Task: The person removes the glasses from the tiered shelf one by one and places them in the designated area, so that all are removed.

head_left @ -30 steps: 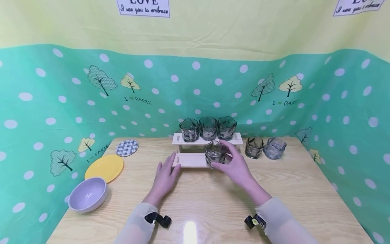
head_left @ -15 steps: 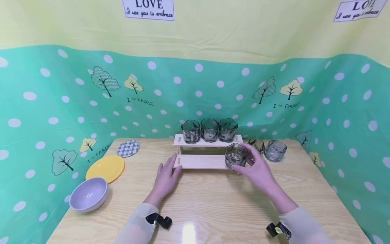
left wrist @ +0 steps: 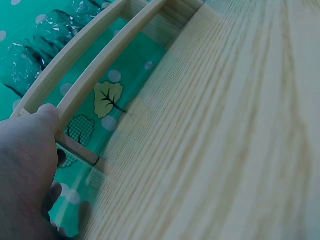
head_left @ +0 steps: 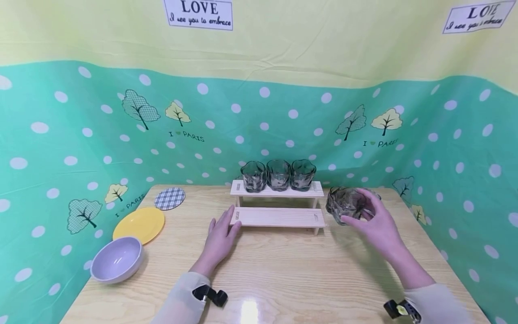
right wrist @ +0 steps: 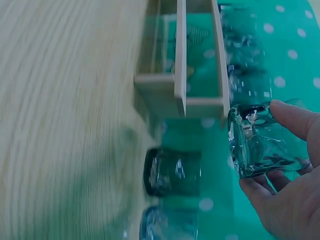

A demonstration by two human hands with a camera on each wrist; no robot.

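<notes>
My right hand (head_left: 376, 227) holds a grey, wavy-sided glass tumbler (right wrist: 265, 142) between thumb and fingers, in the air right of the wooden two-tier rack (head_left: 279, 218). In the head view it overlaps the glasses on the table. The right wrist view shows two of these, a dark tumbler (right wrist: 175, 172) and a bluish tumbler (right wrist: 172, 223), below the held one. My left hand (head_left: 218, 238) rests at the left end of the rack's lower tier, fingers extended, the thumb (left wrist: 47, 114) at its edge. Three grey tumblers (head_left: 278, 175) stand in a row on the upper tier.
At the left of the wooden table (head_left: 275, 270) are a lilac bowl (head_left: 117, 260), a yellow plate (head_left: 139, 225) and a checked round mat (head_left: 170, 198). A green dotted cloth (head_left: 259, 135) hangs around the back and sides.
My right hand has carried the tumbler rightward, from over the lower tier to beyond the rack's right end. The left hand stays at the rack's left end.
</notes>
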